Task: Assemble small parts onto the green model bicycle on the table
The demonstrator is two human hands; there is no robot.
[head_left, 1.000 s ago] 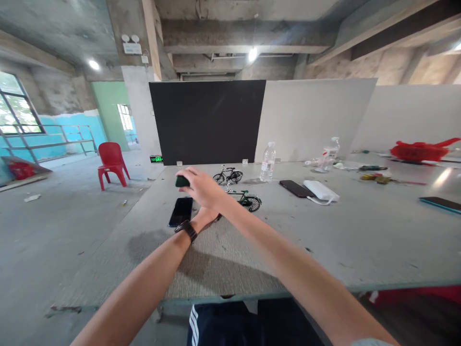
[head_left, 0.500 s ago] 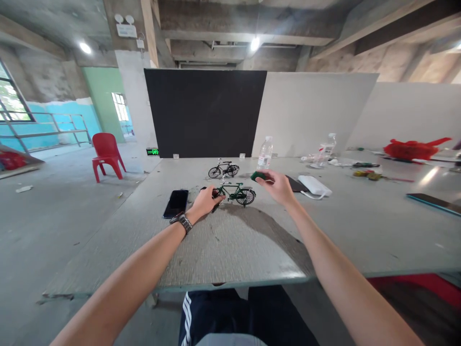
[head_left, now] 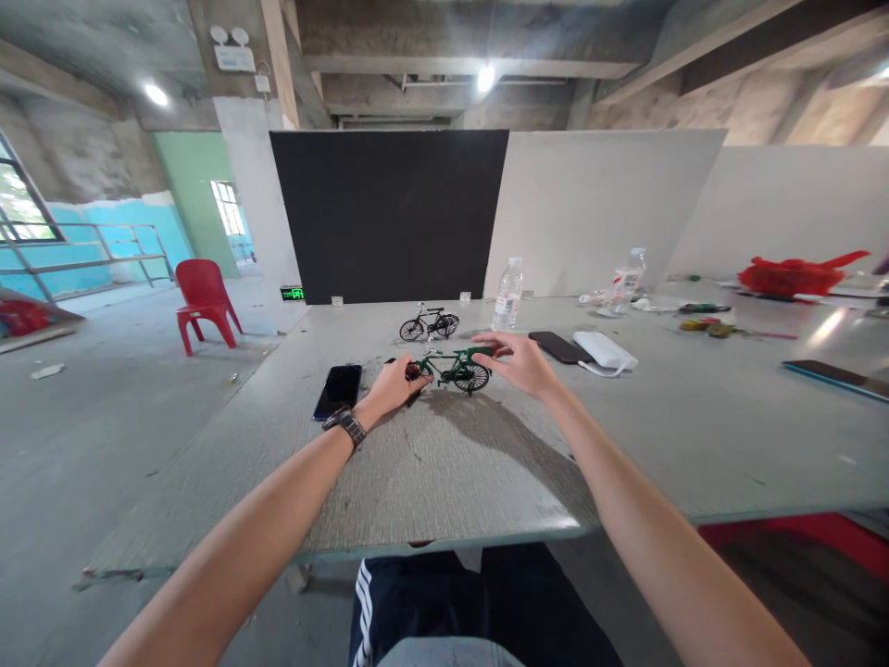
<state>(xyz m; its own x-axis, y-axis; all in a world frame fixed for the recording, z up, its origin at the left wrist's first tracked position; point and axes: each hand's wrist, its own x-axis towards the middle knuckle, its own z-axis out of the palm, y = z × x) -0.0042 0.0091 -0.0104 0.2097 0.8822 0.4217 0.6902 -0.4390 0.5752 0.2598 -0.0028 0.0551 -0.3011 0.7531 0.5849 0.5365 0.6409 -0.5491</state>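
A green model bicycle (head_left: 455, 372) stands upright on the grey table (head_left: 444, 472), its front wheel to the left. My left hand (head_left: 397, 384) grips that front wheel between thumb and fingers. At the rear, my right hand (head_left: 514, 359) holds a small dark green piece (head_left: 481, 352) over the back wheel, close to the seat; whether the piece touches the bicycle is too small to tell. Behind stands a second, black model bicycle (head_left: 429, 324), touched by neither hand.
A phone (head_left: 338, 391) lies left of my left hand. Beyond my right hand are a bottle (head_left: 509, 295), a dark phone (head_left: 559, 347) and a white power bank (head_left: 604, 352). Farther right are a tape measure, another bottle and a red bag (head_left: 792, 276).
My right hand has moved left and slightly down, bringing the green piece from the air at the right to the bicycle's rear. My left hand keeps its grip on the front wheel.
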